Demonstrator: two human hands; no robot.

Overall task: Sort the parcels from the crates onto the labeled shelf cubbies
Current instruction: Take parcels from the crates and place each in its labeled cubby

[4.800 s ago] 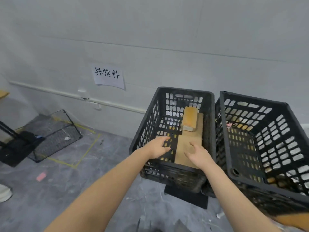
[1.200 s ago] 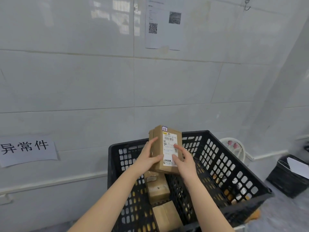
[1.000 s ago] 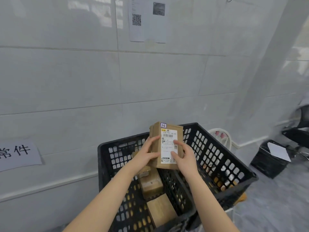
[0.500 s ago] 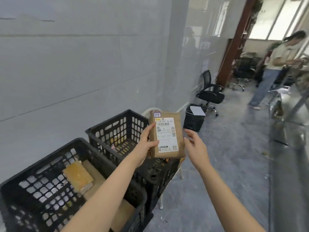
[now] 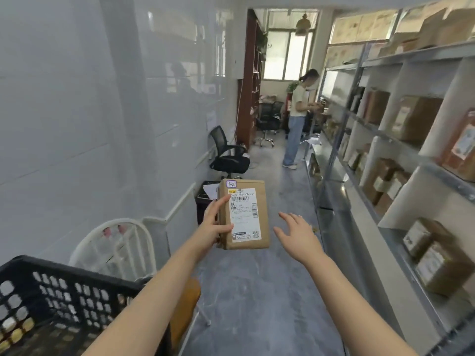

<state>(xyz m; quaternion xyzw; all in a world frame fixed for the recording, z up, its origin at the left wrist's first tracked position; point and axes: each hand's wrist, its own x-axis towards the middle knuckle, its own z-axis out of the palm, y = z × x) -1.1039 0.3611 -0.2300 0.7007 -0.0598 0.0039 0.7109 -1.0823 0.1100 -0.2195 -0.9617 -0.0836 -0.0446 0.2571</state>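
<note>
One parcel (image 5: 244, 214) gripped upright in left hand (image 5: 214, 224), right hand (image 5: 295, 233) beside.

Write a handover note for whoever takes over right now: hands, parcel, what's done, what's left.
Left hand holds the parcel upright, label facing the camera, tagged 1-2.
Right hand open beside it, not touching.
Crate at lower left; shelf on the right, with boxes in its cubbies.
Done: parcel out of crate.
Left: place it in its cubby, likely 1-2; cubby labels unreadable here.

The brown cardboard parcel (image 5: 243, 214), bearing a white shipping label (image 5: 245, 219) and a "1-2" tag (image 5: 231, 184), is held upright in midair.
</note>
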